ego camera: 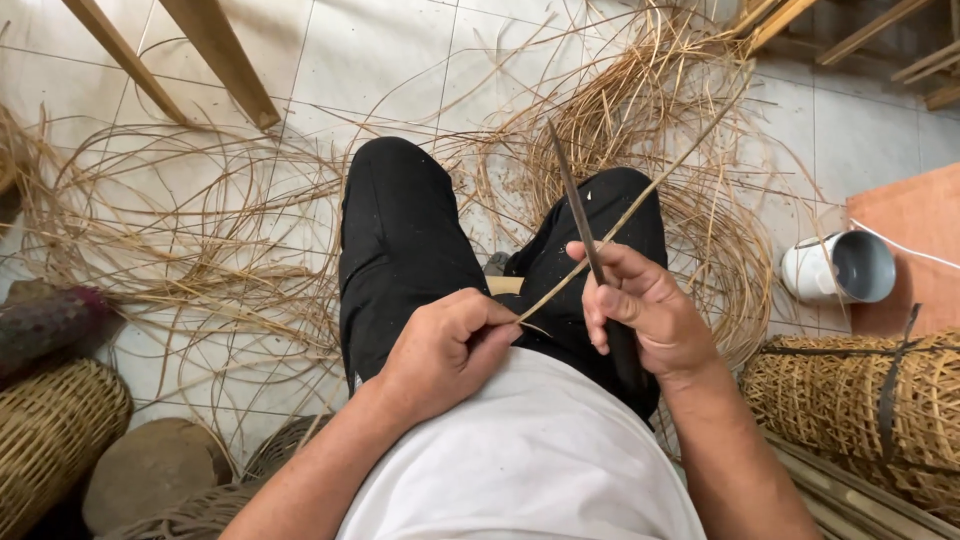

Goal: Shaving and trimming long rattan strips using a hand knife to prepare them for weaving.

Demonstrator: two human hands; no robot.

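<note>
My left hand (447, 345) pinches the cane strip (640, 195) running to 1 o'clock, so my right hand (645, 315), closed around the knife (578, 215), lays the blade on it.

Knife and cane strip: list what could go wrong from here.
1. The knife meets the strip right beside the right hand thumb; a slip could cut it.
2. The left hand pinches the strip end near the blade; a jerk could nick those fingers.
3. Both work above the thighs.

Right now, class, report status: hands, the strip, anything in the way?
Left hand pinches cane strip. Right hand grips knife against it. Loose cane litters floor; nothing blocks.
</note>
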